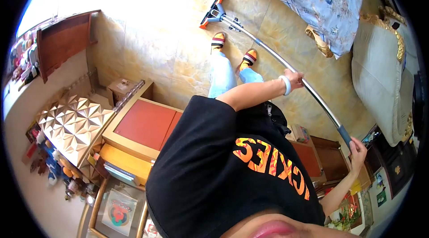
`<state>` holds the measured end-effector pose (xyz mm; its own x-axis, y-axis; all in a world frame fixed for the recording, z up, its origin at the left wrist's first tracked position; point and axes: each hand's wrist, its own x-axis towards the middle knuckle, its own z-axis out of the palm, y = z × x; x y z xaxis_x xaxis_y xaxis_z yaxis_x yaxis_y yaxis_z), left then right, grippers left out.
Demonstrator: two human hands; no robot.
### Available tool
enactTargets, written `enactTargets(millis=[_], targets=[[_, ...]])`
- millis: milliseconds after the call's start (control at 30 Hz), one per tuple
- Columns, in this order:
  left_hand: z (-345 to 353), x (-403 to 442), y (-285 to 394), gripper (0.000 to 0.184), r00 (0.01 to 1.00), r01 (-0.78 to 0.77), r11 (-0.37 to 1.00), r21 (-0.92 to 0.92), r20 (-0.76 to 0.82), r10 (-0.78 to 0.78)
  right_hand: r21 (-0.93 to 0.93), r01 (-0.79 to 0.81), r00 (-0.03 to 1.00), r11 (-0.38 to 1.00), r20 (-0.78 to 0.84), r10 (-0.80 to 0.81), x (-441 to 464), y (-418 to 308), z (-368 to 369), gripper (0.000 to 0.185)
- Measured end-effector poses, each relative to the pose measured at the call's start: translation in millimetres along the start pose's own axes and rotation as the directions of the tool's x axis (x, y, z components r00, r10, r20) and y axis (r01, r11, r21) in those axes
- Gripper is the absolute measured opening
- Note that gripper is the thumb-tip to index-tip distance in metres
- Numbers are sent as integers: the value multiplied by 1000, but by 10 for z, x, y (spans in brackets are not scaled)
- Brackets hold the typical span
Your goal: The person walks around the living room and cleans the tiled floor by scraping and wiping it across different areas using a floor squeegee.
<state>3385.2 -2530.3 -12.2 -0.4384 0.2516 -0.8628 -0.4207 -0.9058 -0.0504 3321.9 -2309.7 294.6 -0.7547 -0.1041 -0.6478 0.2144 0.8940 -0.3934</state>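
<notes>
A sponge mop [277, 55] with a long silver pole slants across the view. Its dark head with orange ends rests on the tiled floor [152, 55] just beyond my feet. Partway up the pole, my left hand [293, 81], with a white band at the wrist, is wrapped round the metal. My right hand [357, 150] grips the grey-blue handle end, lower right, near my right side. Striped slippers [251, 56] are on my feet, close behind the mop head.
A bed with a blue floral cover [321, 1] stands ahead on the right, with a padded gold-trimmed seat [380, 73] beside it. A cabinet with red panels [143, 122] and a cardboard box [123, 87] are on my left. A brown wooden panel [67, 41] stands farther left.
</notes>
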Motion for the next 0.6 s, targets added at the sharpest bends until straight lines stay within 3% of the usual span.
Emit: enactTargets(millis=[67, 133, 167, 233, 267, 300, 333, 367, 400, 433, 500, 533, 600], targets=[[-88, 41, 317, 10, 996, 32, 999, 6, -85, -32, 43, 20, 999, 999, 27, -21, 187, -83, 172, 19], [-341, 119, 686, 9, 982, -43, 995, -89, -185, 26, 111, 94, 995, 989, 16, -97, 448, -230, 516, 20], [-725, 416, 787, 8, 971, -217, 973, 80, -81, 223, 76, 102, 994, 992, 30, -104, 595, -425, 713, 21], [-1153, 633, 1375, 20, 942, -293, 956, -30, -179, 283, 60, 152, 981, 987, 115, -158, 900, -871, 1181, 23], [-1373, 450, 1740, 7, 910, -369, 929, -9, -209, 359, 82, 155, 963, 985, 208, -169, 1038, -1179, 1451, 24], [-1583, 247, 2114, 19, 870, -441, 897, 15, -237, 431, 115, 296, 926, 948, 211, -314, 1219, -1375, 1784, 25], [-1764, 107, 2468, 9, 784, -483, 865, 135, -373, 496, 100, 325, 902, 941, 265, -340, 1328, -1721, 2063, 27], [-2082, -34, 2768, 25, 854, -473, 878, -68, -278, 439, 153, 493, 827, 857, 225, -516, 1560, -1812, 2468, 27], [-2371, -126, 3022, 35, 801, -521, 852, 56, -313, 511, 133, 475, 818, 870, 297, -493, 1672, -2139, 2765, 29], [-2282, -613, 3158, 43, 735, -592, 799, 106, -335, 589, 99, 565, 773, 819, 284, -568, 1906, -2256, 3164, 33], [-2607, -968, 3338, 49, 649, -673, 728, 131, -366, 667, 117, 655, 706, 746, 257, -660, 2164, -2694, 3873, 31], [-2782, -1130, 3367, 50, 652, -668, 732, 135, -369, 663, 78, 669, 668, 739, 372, -644, 2266, -2916, 4161, 34], [-3223, -1356, 3313, 52, 692, -631, 766, 126, -353, 629, 8, 705, 634, 710, 442, -635, 2245, -3351, 4643, 38]])
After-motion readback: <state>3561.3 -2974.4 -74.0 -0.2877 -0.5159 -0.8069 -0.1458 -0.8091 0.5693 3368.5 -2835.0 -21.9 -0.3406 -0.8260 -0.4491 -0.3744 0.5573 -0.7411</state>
